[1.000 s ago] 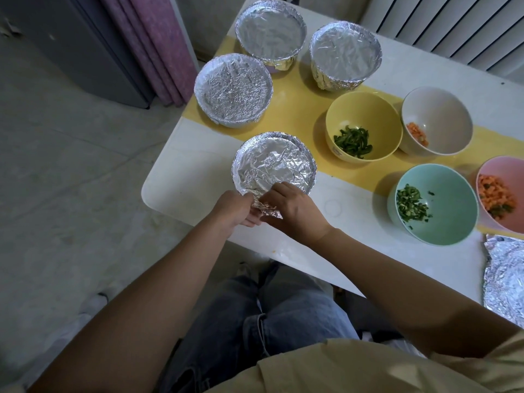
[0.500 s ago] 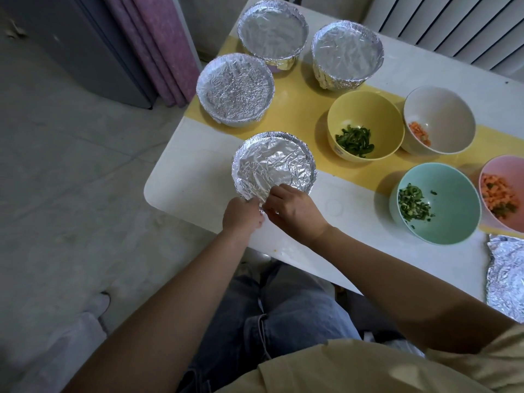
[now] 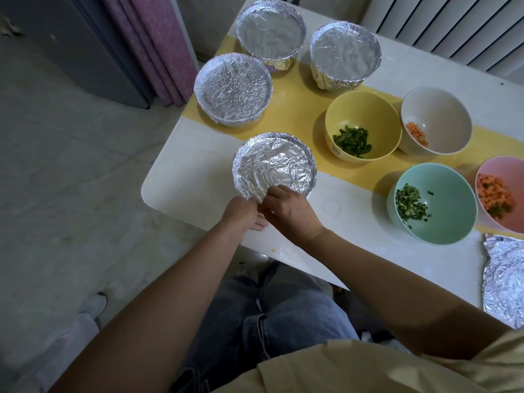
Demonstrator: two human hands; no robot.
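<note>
My left hand [image 3: 241,212] has crept back w/ fingers curled on the near rim of the foil-covered bowl [image 3: 272,163], right hand [image 3: 292,212] still pinching its edge, bowl unmoved at the surface's [image 3: 184,180] left corner, so crimping's prob. nearly done.

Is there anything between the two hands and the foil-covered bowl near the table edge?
Nothing visible. The left hand and the right hand both pinch the foil-covered bowl at its near rim.

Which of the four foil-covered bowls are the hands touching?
The crumpled foil-covered bowl nearest the person. The left hand and right hand pinch foil at its near rim; it alone stands off the yellow strip.
</note>
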